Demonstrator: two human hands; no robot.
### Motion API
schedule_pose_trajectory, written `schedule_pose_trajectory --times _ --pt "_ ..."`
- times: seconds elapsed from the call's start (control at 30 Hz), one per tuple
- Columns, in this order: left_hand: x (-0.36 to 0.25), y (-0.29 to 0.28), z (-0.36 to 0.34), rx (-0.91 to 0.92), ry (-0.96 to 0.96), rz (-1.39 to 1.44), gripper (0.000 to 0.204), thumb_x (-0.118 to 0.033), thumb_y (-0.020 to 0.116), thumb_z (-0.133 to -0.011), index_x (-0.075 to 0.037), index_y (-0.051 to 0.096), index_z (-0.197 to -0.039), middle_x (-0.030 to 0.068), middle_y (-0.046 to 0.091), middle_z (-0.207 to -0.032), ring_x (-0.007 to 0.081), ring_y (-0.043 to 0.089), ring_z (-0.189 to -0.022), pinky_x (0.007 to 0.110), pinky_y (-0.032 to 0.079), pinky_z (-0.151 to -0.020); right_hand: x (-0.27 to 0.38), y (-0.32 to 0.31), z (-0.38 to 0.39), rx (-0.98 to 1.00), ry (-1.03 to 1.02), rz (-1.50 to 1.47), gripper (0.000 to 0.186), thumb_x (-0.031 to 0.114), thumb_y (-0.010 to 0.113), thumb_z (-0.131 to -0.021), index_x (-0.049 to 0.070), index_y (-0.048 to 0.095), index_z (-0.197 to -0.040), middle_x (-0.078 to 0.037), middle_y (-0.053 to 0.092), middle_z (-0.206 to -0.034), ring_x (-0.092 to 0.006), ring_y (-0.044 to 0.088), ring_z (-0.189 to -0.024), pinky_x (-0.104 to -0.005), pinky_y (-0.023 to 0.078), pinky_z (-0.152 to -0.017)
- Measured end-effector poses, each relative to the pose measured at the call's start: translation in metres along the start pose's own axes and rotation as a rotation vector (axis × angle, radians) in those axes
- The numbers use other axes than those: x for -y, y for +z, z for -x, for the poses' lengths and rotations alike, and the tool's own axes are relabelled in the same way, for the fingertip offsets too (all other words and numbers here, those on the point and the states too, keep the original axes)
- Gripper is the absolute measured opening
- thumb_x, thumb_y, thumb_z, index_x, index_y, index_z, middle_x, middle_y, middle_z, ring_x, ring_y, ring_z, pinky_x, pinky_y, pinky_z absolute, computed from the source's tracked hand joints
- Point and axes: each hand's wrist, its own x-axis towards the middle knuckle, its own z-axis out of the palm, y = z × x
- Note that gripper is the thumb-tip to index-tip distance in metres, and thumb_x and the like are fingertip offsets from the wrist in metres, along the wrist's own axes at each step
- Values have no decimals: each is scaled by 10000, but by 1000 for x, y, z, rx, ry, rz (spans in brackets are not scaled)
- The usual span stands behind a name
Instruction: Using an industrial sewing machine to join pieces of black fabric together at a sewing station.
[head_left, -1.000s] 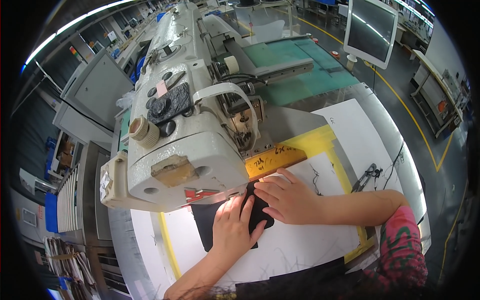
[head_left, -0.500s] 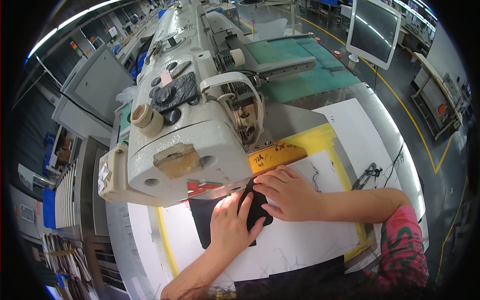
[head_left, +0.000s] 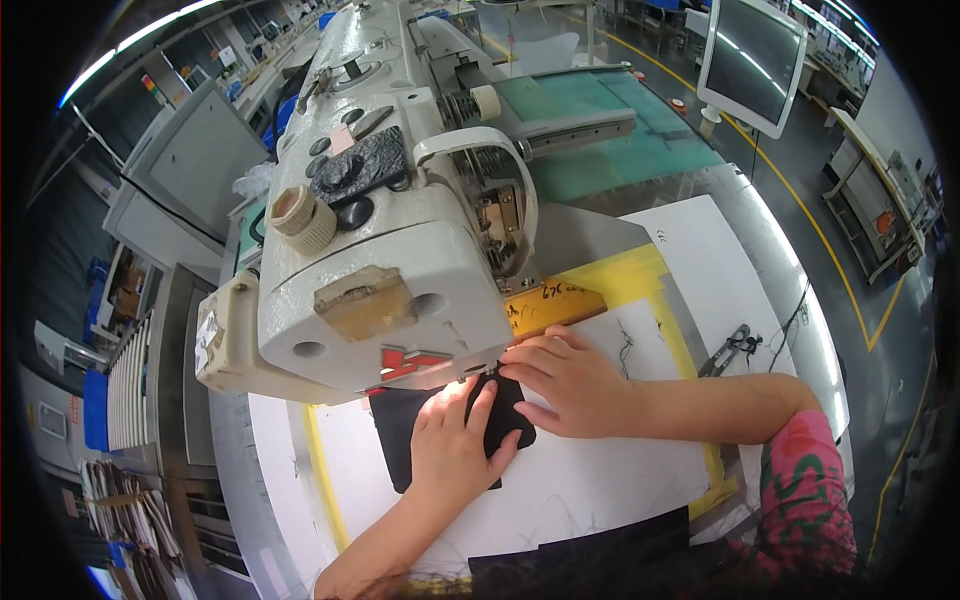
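A piece of black fabric (head_left: 397, 440) lies on the white work surface under the head of a large white sewing machine (head_left: 380, 290). My left hand (head_left: 452, 440) rests flat on the fabric, fingers spread and pointing toward the lit area below the machine head. At the fabric's right edge is my right hand (head_left: 565, 385), palm down, its fingers apart and their tips on the cloth beside the needle area. The machine head hides the needle and the far end of the fabric. An orange-yellow plate (head_left: 555, 304) with handwriting sits just beyond my right fingers.
Yellow tape (head_left: 685, 335) borders the white sheet. Small thread snips (head_left: 727, 350) lie right of my right forearm, near loose threads. More black fabric (head_left: 610, 545) lies at the near edge. A monitor (head_left: 752, 65) stands at the far right, past a green plate (head_left: 620, 165).
Both hands and the black fabric have shifted very slightly left. The orange-yellow plate also sits a little further left. My fingers keep nearly the same pose on the cloth.
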Motion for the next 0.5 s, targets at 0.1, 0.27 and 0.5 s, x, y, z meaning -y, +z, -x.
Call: schedule_pose_trajectory --times 0.1,0.27,0.5 --pt "0 -1 -1 -5 -3 -5 592 -359 704 -745 -56 558 -1232 145 527 -1227 298 532 -1077 417 413 -962 -4 6 3 -11 5 -27 384 243 692 -770 29 590 -1072 -86 551 -1123 -246 517 -1067 -406 384 -958" --pt "-2 -4 -2 11 -41 9 578 -351 705 -741 -60 564 -1221 135 524 -1221 293 532 -1087 416 416 -965 -2 4 -1 -2 -1 -51 322 226 688 -767 39 588 -1010 -90 548 -1098 -233 517 -1051 -401 378 -966" --pt "-7 -2 0 2 -48 37 577 -339 709 -760 -55 544 -1234 140 507 -1246 286 530 -1110 417 410 -982 -2 -2 1 -82 -25 -109 255 108 727 -697 70 576 -899 -82 559 -987 -259 546 -939 -413 421 -917"
